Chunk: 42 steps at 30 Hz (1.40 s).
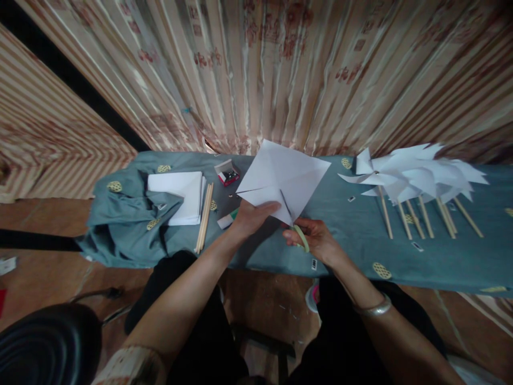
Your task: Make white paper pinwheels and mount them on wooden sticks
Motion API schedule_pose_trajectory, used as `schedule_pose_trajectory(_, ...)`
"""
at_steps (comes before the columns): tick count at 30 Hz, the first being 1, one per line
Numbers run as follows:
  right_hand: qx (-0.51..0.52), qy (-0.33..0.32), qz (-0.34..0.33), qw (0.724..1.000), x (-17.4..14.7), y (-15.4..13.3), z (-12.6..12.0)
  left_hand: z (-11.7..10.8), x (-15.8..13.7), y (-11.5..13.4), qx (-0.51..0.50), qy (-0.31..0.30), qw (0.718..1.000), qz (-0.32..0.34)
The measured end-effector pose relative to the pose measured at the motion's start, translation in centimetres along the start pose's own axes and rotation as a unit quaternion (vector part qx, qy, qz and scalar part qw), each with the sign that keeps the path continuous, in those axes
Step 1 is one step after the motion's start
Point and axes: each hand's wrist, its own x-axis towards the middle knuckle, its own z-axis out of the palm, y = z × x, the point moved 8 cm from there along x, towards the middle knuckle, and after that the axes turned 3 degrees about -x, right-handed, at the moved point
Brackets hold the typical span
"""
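Observation:
A square sheet of white paper point(286, 168) is held up over the cloth-covered table, turned so that a corner points away from me. My left hand point(253, 216) is closed on its near left part, thumb flat on top. A slit runs in from the left corner. My right hand point(312, 238) grips scissors point(301, 239) with pale green handles at the near corner. Their blades lie along the paper, where a dark cut line shows. Under my left wrist lies a small green and white box point(227, 219), partly hidden.
A stack of white paper point(188, 195) lies at the left, partly under bunched cloth point(136, 214). Beside it are several wooden sticks point(204, 218) and a small open box point(227, 173) of pins. Several paper pinwheels point(420, 174) on sticks overlap at the right. A curtain point(256, 75) hangs behind.

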Motion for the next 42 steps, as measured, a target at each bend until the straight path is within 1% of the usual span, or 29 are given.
schedule_pose_trajectory(5,-0.005,0.005,-0.009,1.000,0.05,-0.16,0.08,0.40,-0.15,0.39,-0.005,-0.016,1.000,0.006)
schedule_pose_trajectory(11,0.001,0.010,-0.004,1.000,0.04,-0.20,0.10,0.31,-0.28,0.41,0.006,-0.002,1.000,0.002)
schedule_pose_trajectory(15,0.004,0.010,-0.001,1.000,0.06,-0.14,0.06,0.31,-0.20,0.20,0.009,-0.005,1.000,0.002)
schedule_pose_trajectory(20,0.006,0.016,-0.006,1.000,-0.06,-0.68,0.12,0.20,-0.11,0.08,-0.005,0.003,1.000,0.007)
schedule_pose_trajectory(24,0.014,0.018,-0.002,1.000,-0.16,-1.01,0.25,0.24,-0.18,0.11,0.003,0.002,1.000,0.005)
schedule_pose_trajectory(32,0.021,0.019,-0.002,1.000,0.07,-0.63,0.21,0.28,-0.04,0.07,0.005,-0.008,1.000,0.007)
schedule_pose_trajectory(36,0.034,0.020,0.003,0.999,0.11,-0.37,0.17,0.25,-0.03,0.15,-0.003,-0.003,1.000,0.012)
schedule_pose_trajectory(42,0.013,-0.022,0.016,1.000,-0.36,-0.55,0.80,0.24,-0.08,0.26,-0.001,0.002,1.000,0.012)
